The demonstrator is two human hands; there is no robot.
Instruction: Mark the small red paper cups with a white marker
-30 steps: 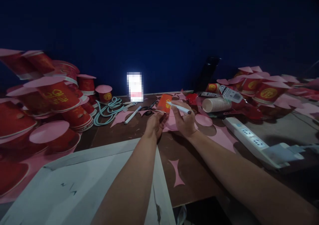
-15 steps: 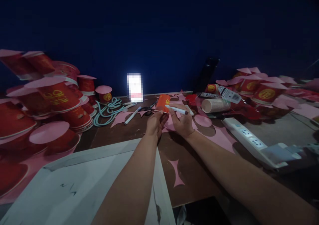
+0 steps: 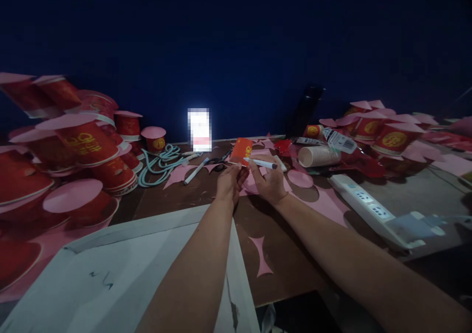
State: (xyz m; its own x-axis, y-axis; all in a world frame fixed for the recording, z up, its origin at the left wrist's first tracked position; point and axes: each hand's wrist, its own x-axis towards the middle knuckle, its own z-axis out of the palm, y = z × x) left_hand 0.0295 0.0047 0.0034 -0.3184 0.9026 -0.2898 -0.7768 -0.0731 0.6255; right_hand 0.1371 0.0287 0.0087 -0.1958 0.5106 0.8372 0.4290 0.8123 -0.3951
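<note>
My left hand (image 3: 231,181) is closed on the rim of a red paper cup (image 3: 241,151) with gold print, which lies tilted with its rim toward me. In my right hand (image 3: 271,179) is a white marker (image 3: 261,163), its tip pointing left and its dark end to the right. The marker's tip is close to the cup's rim; whether they touch I cannot tell. Below the hands lie pink paper cut-outs, among them a pink disc (image 3: 300,179). A second white marker (image 3: 196,171) rests on the table to the left, near dark scissors (image 3: 221,162).
Red cups with pink paper tops are piled at left (image 3: 84,141) and right (image 3: 393,138). A coiled green cable (image 3: 158,166) lies behind. Stacked white cups (image 3: 319,157) and a power strip (image 3: 363,207) stand at right. A white board (image 3: 121,269) covers the front left.
The red cup has turned slightly in my left hand and its print has shifted. The marker has moved a little to the left with my right hand.
</note>
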